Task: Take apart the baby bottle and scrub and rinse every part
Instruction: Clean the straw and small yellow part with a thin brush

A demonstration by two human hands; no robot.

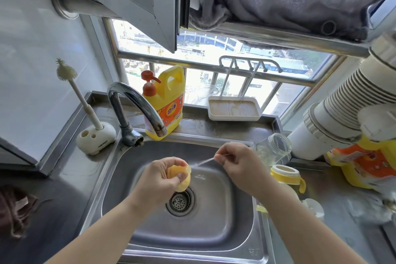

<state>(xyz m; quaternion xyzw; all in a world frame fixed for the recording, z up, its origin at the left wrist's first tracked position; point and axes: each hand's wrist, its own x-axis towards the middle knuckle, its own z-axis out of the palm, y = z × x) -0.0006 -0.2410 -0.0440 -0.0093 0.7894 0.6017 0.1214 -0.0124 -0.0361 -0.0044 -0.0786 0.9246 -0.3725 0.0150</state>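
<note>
Above the sink drain, the left hand is gripping the yellow silicone nipple while the right hand is pinching a thin straw brush, apparently scrubbing its tip; rinsing under the faucet probably follows.

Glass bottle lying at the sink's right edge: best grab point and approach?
Grip the glass bottle around its clear body, coming from above and the right. It seems to lie tilted on its side with the open mouth facing up and away, so the round wall is exposed. The right hand, nearest, is pinching a thin brush.
</note>
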